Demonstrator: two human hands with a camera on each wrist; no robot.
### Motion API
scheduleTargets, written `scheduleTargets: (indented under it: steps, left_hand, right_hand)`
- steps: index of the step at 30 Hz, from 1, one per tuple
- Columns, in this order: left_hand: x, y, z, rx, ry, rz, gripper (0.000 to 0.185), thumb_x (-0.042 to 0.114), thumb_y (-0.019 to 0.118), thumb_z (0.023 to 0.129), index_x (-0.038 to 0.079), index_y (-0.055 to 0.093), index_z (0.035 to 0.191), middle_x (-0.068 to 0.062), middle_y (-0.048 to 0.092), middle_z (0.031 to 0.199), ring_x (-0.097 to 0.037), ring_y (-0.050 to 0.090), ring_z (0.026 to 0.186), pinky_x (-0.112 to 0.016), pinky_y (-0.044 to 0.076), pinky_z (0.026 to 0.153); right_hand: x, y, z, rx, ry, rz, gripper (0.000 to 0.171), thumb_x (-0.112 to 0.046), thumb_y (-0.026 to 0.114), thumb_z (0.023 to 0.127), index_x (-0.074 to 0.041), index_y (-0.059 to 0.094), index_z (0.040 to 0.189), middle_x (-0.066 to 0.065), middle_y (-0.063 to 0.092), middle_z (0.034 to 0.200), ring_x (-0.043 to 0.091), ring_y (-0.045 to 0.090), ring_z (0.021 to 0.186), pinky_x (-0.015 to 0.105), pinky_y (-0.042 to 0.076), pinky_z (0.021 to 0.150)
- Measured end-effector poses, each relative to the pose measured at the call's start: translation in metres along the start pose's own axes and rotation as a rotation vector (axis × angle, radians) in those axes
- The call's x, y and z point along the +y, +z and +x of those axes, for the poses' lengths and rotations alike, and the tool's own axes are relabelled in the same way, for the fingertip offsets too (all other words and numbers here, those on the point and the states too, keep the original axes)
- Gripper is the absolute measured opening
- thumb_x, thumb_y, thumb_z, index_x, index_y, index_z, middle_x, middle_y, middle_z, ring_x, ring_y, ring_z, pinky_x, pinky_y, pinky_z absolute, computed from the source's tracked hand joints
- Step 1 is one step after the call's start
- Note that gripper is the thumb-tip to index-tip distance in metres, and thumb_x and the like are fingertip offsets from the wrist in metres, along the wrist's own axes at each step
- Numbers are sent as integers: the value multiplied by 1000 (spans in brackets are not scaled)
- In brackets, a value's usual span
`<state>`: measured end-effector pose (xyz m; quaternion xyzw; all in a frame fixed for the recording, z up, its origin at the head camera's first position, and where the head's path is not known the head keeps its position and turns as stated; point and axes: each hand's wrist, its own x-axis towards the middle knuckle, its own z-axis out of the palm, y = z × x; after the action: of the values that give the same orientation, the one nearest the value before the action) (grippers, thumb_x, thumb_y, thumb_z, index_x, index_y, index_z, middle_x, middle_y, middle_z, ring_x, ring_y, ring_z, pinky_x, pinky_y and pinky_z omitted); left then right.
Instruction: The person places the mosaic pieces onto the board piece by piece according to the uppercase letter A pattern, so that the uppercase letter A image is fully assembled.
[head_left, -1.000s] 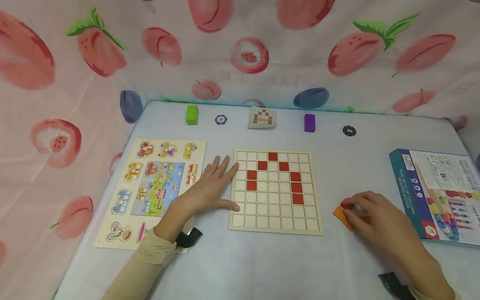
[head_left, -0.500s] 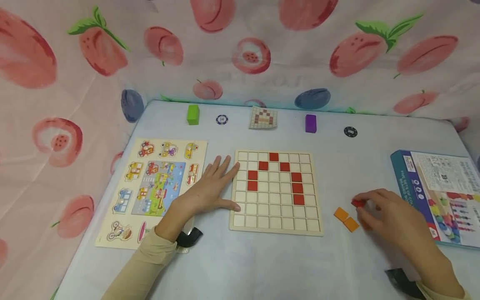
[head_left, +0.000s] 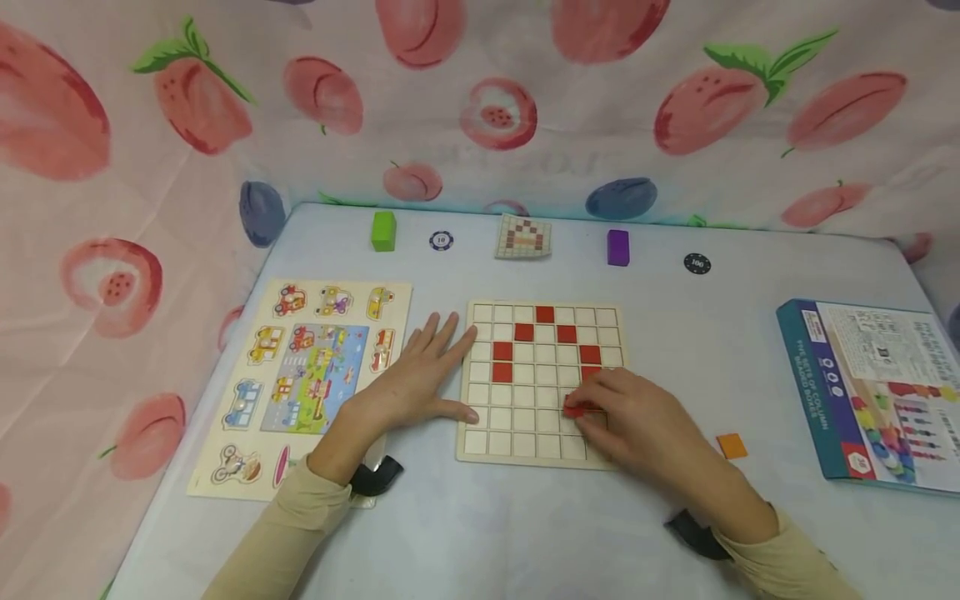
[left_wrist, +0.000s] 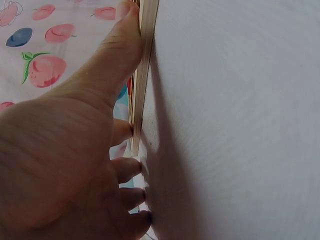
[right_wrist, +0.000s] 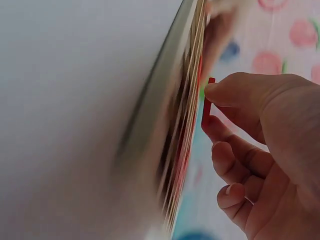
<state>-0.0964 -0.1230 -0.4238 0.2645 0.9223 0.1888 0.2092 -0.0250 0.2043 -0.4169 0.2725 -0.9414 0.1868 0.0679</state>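
I see the right hand (head_left: 637,421) over the square pale-wood grid board (head_left: 550,383), thumb & fingers pinched on a small flat red square tile (head_left: 577,409), held just above the board's lower-right cells. The left hand (head_left: 412,379) lies flat on the table, fingers straight & spread, thumb touching the board's left edge; wrist cam confirms.

Progress, as I judge it: approx eight red tiles already seated in the board, forming an arch; most cells bare, incl. the whole bottom rows. The small printed pattern card (head_left: 523,236) beyond the board shows a fuller figure, so I'd say well under half done.

Around the board: one orange square tile (head_left: 731,446) to its right, blue cardboard toy box (head_left: 873,392) further right, vehicle peg puzzle (head_left: 315,375) to its left. Behind it: green block (head_left: 383,230), purple block (head_left: 618,247), two poker chips (head_left: 441,241). Nothing blocks the open cells.
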Motion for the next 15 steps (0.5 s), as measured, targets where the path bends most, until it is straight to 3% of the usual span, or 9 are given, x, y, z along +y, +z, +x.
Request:
scheduleTargets:
  steps: [3, 7, 15]
  left_hand:
    - [-1, 1, 0, -1, -4, -8, 121, 64, 82, 84, 18, 14, 173, -13, -3, 182, -38, -10, 169, -57, 6, 139]
    - [-2, 3, 1, -9, -2, -18, 120, 65, 81, 84, 19, 13, 173, -12, -3, 182, -37, -11, 169, -56, 5, 139]
    - [-2, 1, 0, -20, -10, -10, 120, 66, 80, 85, 21, 11, 173, -10, -6, 182, -35, -13, 169, -55, 4, 139]
  right_hand:
    - [-20, 13, 27, -38, -86, 26, 16, -22, 88, 87, -24, 80, 101, -9, 76, 102, 12, 72, 97, 33, 64, 83]
    - [-37, 25, 52, -119, -119, 18, 12, -25, 83, 93, -25, 81, 105, -11, 77, 105, 12, 72, 100, 32, 63, 86]
    - [-47, 29, 67, -149, -118, -67, 12, -27, 84, 93, -25, 85, 105, -8, 80, 106, 16, 69, 98, 33, 62, 88]
